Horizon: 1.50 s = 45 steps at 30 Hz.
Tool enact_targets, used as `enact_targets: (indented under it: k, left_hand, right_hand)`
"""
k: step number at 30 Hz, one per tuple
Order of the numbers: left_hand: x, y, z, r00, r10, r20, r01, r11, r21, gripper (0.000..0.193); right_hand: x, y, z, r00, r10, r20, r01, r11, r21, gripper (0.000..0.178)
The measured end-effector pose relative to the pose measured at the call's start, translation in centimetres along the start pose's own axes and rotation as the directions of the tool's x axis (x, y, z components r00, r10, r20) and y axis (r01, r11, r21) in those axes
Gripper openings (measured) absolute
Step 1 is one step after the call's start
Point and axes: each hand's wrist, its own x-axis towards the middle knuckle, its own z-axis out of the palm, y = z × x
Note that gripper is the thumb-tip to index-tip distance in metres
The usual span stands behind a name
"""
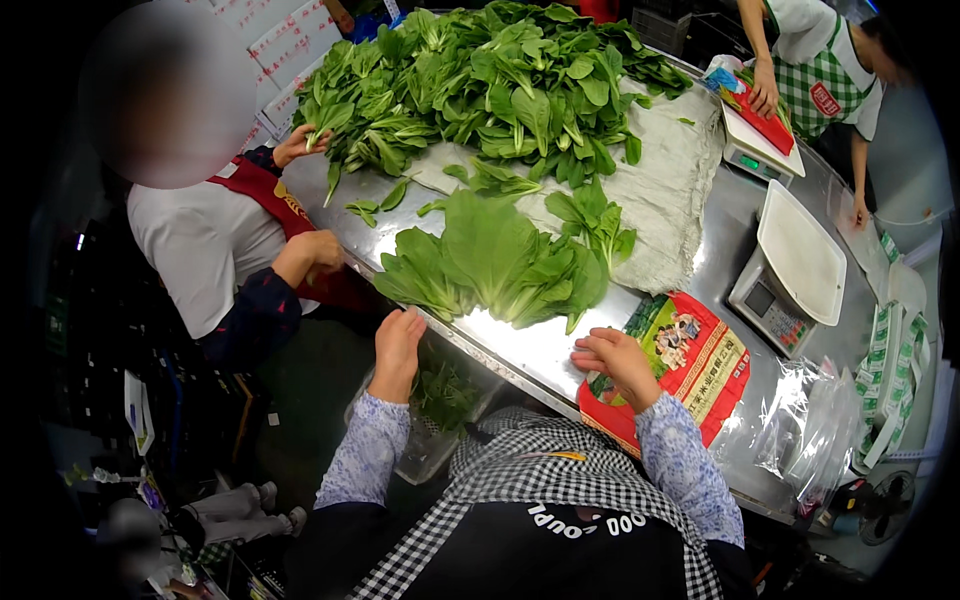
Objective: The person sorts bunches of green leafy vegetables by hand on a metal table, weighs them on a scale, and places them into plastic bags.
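Note:
A loose bunch of leafy greens (500,265), like bok choy, lies on the metal table just beyond my hands, stems toward me. My left hand (400,345) is at the table's near edge, left of the bunch, fingers stretched out and holding nothing. My right hand (618,362) hovers over the left part of a red printed bag (690,375), with fingers loosely bent, apart, and nothing visible in them. A gap separates both hands from the leaves. Behind the bunch, a large heap of the same greens (500,90) covers the far side of the table.
Below the near edge stands a clear plastic bin (425,455) with green scraps. A whitish sack (680,200) lies on the metal table (600,305). To the right are a scale (775,305), clear plastic bags (805,430) and a second scale (755,150). Co-workers stand left and far right.

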Motion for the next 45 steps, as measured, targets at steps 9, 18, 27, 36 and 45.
enact_targets:
  k: [9, 18, 27, 36, 45]
  left_hand:
    - [6.7, 2.9, 5.8, 0.957, -0.199, 0.212, 0.131, 0.945, 0.300, 0.048]
    - [9.0, 0.0, 5.2, 0.916, 0.393, 0.087, -0.334, 0.622, 0.708, 0.046]
    - [6.5, 1.6, 12.4, 0.954, 0.017, 0.299, 0.011, 0.996, -0.092, 0.029]
    - [0.5, 1.2, 10.5, 0.898, 0.042, 0.438, -0.063, 0.998, 0.032, 0.045]
    - [-8.2, -2.6, 10.7, 0.601, 0.005, 0.800, -0.169, 0.978, 0.122, 0.077]
  right_hand:
    - [8.4, 1.9, 5.1, 0.993, -0.114, -0.032, 0.114, 0.993, -0.002, 0.053]
    - [12.2, 2.5, 9.8, 0.822, -0.525, -0.222, 0.418, 0.820, -0.391, 0.085]
    - [14.4, 0.4, 12.2, 0.691, -0.713, -0.119, 0.621, 0.671, -0.405, 0.079]
    - [10.4, -0.3, 9.1, 0.862, -0.472, 0.183, 0.506, 0.784, -0.361, 0.056]
    - [-2.9, 2.2, 0.1, 0.836, -0.537, 0.112, 0.529, 0.736, -0.422, 0.071]
